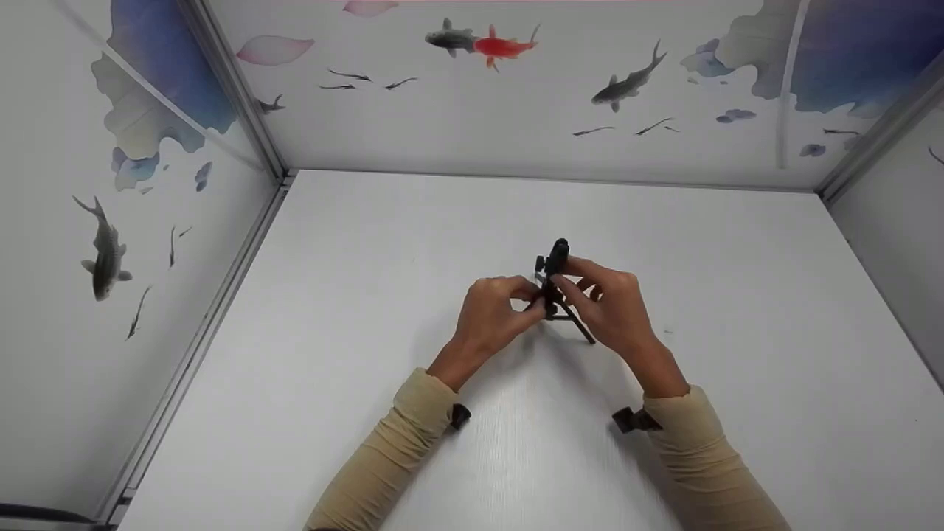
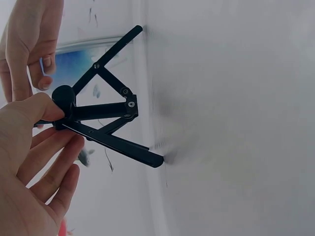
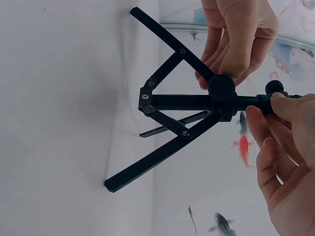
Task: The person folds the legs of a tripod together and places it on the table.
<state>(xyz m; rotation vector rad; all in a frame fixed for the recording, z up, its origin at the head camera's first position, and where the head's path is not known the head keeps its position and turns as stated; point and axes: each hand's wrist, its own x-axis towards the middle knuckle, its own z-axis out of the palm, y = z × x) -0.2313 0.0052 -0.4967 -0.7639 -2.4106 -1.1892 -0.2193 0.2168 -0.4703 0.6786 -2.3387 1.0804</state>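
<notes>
A small black tripod (image 1: pixel 579 327) stands on the white table between both hands, its legs spread and held by hinged braces around a central tube (image 3: pixel 182 103). My left hand (image 1: pixel 490 310) grips it at the leg hub; in the left wrist view the thumb presses beside a round knob (image 2: pixel 64 97), with fingers underneath. Higher up, my right hand (image 1: pixel 618 306) pinches the narrow column between thumb and fingers, just below a second, smaller knob (image 3: pixel 274 87). The tripod's dark upper end (image 1: pixel 560 249) rises above the fingers in the head view.
White panels printed with fish and leaves enclose the table (image 1: pixel 369 243) at the back (image 1: pixel 516 125) and sides. A metal frame rail (image 1: pixel 214 324) runs along the left edge. Small black wrist cameras (image 1: pixel 460 417) sit at both sleeve cuffs.
</notes>
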